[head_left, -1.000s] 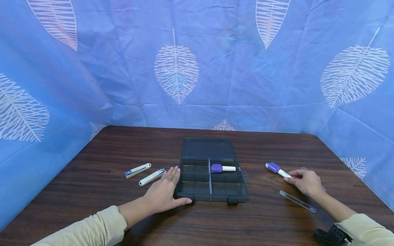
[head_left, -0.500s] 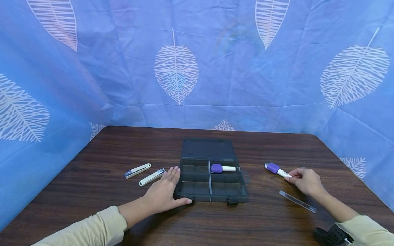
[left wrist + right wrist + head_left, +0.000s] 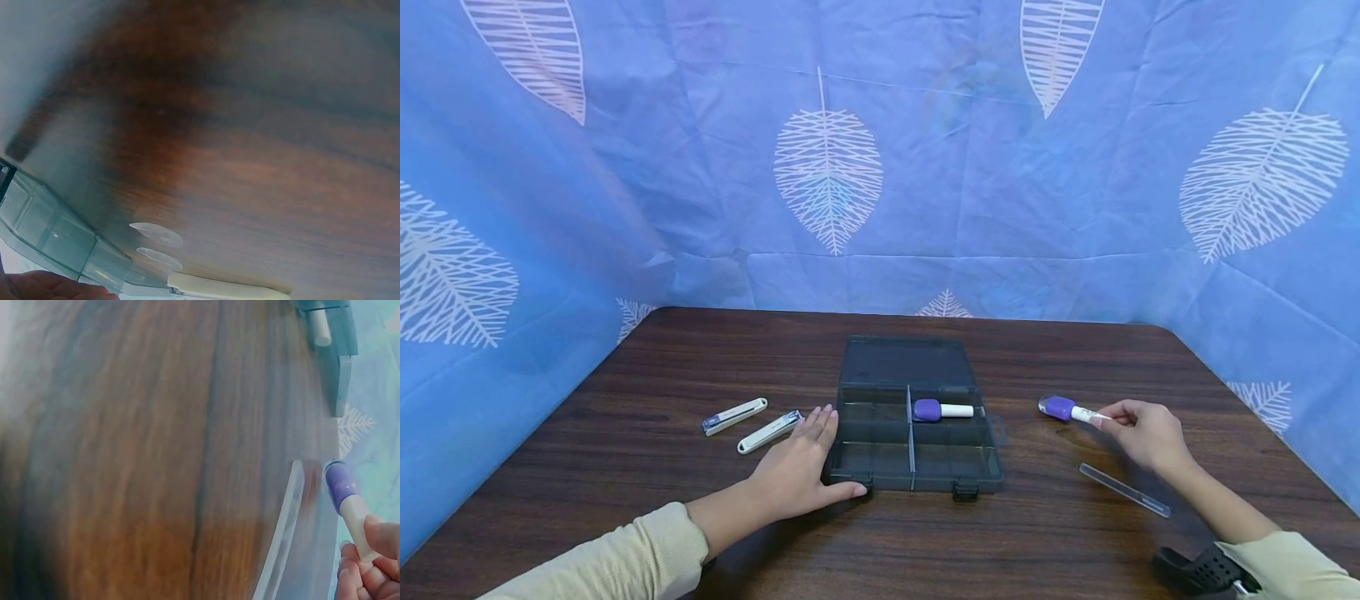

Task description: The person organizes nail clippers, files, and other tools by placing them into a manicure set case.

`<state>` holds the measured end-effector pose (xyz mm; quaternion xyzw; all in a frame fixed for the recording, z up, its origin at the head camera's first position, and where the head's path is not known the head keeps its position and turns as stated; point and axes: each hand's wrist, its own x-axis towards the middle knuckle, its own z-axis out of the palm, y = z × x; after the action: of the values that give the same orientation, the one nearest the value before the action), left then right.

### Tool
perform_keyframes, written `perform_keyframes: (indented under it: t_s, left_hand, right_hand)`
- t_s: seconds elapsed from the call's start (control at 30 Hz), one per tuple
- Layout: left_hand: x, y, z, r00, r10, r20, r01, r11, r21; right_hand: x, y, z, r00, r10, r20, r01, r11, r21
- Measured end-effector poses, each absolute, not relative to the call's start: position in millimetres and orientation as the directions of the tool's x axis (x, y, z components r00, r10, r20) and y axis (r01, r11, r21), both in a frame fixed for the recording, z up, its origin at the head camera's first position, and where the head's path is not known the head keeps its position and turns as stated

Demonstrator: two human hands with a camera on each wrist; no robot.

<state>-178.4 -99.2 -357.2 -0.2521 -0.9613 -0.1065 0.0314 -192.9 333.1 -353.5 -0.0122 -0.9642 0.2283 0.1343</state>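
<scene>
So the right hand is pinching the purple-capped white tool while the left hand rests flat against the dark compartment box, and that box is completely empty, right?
Not quite. The dark translucent compartment box is not empty: the head view shows a second purple-capped white tool lying in its far right compartment. The rest holds: the right hand pinches the purple-capped white tool, and the left hand rests flat against the box.

Head view: high, facing forward-down over whole bench (image 3: 1045, 533). Wrist views: close, skimming bench; each shares box (image 3: 912, 433) edge.

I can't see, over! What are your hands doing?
Right hand pinches purple-capped tool. Left hand flat against organizer box. Nothing between tool and box.
</scene>
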Motion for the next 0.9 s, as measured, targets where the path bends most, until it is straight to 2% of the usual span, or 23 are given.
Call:
perform_keyframes:
  t_s: [0.3, 0.67, 0.9]
  left_hand:
    - [-178.2, -98.0, -357.3, -0.874, 0.474, 0.111, 0.487, 0.853, 0.187]
    - [-178.0, -99.1, -358.0, -0.869, 0.479, 0.128, 0.495, 0.85, 0.182]
    - [-178.3, -98.3, -357.1, -0.876, 0.469, 0.115, 0.483, 0.855, 0.19]
  right_hand:
    - [-191.7, 328.1, -351.8, -0.954, 0.089, 0.288, -0.059, 0.882, -0.467]
    - [-192.8, 306.2, -339.3, -0.91, 0.104, 0.4, -0.15, 0.819, -0.554]
    - [-193.4, 284.4, -335.0, -0.906, 0.112, 0.409, -0.178, 0.775, -0.607]
